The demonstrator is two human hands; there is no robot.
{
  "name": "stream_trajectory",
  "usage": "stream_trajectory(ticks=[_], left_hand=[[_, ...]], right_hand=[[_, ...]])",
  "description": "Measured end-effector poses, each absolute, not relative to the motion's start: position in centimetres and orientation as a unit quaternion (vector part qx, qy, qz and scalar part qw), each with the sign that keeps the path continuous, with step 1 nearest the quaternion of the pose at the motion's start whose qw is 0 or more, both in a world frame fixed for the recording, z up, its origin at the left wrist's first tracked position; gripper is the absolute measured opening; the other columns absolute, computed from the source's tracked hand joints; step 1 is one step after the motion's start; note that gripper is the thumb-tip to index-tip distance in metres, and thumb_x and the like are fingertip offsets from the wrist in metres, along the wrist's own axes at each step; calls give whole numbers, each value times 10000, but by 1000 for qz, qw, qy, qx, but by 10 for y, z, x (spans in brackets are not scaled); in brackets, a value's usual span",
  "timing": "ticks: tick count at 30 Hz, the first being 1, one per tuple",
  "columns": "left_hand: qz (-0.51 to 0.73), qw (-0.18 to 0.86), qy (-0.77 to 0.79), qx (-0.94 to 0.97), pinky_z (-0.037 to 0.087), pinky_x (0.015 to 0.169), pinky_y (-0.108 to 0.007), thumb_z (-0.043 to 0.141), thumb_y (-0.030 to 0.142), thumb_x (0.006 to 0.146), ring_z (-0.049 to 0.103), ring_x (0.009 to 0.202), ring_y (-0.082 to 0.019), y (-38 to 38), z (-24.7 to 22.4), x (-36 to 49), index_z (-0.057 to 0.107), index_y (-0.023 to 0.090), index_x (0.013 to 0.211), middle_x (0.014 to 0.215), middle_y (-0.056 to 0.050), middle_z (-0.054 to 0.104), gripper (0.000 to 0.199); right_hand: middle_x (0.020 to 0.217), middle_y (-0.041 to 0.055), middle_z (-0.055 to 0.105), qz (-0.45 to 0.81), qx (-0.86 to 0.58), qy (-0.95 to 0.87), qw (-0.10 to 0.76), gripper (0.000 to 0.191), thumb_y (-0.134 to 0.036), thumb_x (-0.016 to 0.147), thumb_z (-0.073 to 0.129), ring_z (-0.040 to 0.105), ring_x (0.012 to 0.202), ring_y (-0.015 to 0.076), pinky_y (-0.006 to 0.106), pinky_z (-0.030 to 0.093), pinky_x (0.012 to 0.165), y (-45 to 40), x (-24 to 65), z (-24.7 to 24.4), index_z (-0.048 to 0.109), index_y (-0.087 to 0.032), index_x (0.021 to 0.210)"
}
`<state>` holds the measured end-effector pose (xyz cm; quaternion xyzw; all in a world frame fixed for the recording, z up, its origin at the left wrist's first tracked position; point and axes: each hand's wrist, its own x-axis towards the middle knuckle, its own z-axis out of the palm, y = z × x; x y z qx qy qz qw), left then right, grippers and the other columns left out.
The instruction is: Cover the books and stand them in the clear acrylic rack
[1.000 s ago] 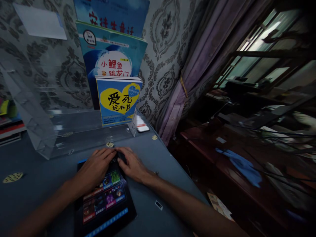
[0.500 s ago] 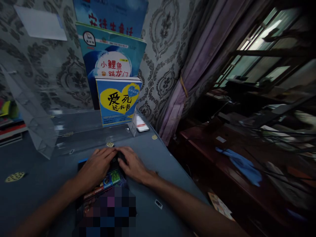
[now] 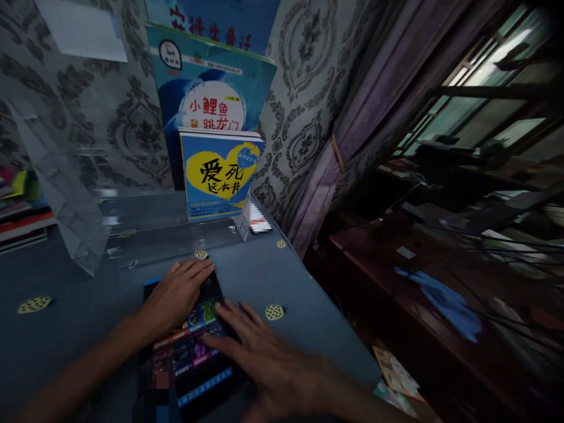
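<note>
A dark book-like item (image 3: 205, 380) with rows of small coloured pictures lies flat on the blue-grey tabletop. Across its upper part rests my left hand (image 3: 178, 294), fingers stretched out and close together. My right hand (image 3: 251, 341) is spread over its right side, the thumb over the pictures and the fingers near the right edge. Nothing is gripped by either hand. Part of the item's lower left is blurred out, and my left hand hides some of its upper pictures.
Behind it, a clear plastic stand (image 3: 73, 205) holds a blue book with a yellow heart (image 3: 220, 176) and taller books (image 3: 207, 76). More books (image 3: 26, 226) lie at the left. A gathered curtain (image 3: 324, 170) hangs at the right, beside a dark red table (image 3: 374, 258) with a blue cloth (image 3: 445, 302).
My right hand has left the top edge beside my left hand and come down along the right side, fingers spreading. My left hand stays on the upper part. The view has shifted slightly.
</note>
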<state>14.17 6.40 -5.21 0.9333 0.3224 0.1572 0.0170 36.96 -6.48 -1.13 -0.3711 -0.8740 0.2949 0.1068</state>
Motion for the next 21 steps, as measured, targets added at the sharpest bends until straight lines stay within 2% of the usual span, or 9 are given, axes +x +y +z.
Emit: stream_trajectory(ticks=[3, 6, 9, 14, 21], left_hand=[[163, 18, 319, 933, 438, 995, -431, 357, 49, 895, 555, 1240, -241, 65, -53, 141, 558, 181, 1373, 1386, -95, 611, 535], [164, 22, 313, 935, 447, 990, -415, 363, 50, 890, 560, 1230, -232, 66, -53, 140, 566, 195, 1366, 1378, -87, 617, 538], [158, 20, 316, 935, 448, 990, -412, 360, 47, 893, 564, 1229, -233, 68, -51, 141, 577, 177, 1352, 1372, -91, 620, 523], [149, 14, 315, 937, 455, 976, -430, 360, 51, 898, 570, 1227, -246, 79, -45, 142, 582, 155, 1334, 1361, -107, 626, 501], [167, 17, 335, 927, 442, 976, -420, 376, 75, 915, 569, 1216, -235, 87, -43, 142, 590, 172, 1316, 1371, -96, 619, 465]], right_hand=[[1668, 149, 124, 286, -355, -884, 104, 1017, -479, 745, 817, 75, 1533, 347, 580, 147, 1221, -72, 377, -16, 248, -309, 1571], [1658, 136, 180, 277, -368, -880, 119, 890, -414, 822, 768, 120, 1533, 320, 550, 212, 1218, -74, 378, -14, 281, -317, 1561], [1639, 154, 242, 264, -383, -876, 128, 757, -422, 888, 696, 149, 1532, 296, 517, 247, 1218, -73, 376, -11, 337, -282, 1540], [1624, 175, 279, 236, -383, -882, 138, 639, -433, 932, 635, 145, 1534, 299, 524, 259, 1217, -64, 368, -17, 411, -224, 1493], [1627, 167, 273, 233, -396, -878, 134, 663, -457, 930, 632, 166, 1532, 280, 525, 273, 1215, -53, 365, -24, 381, -238, 1502]])
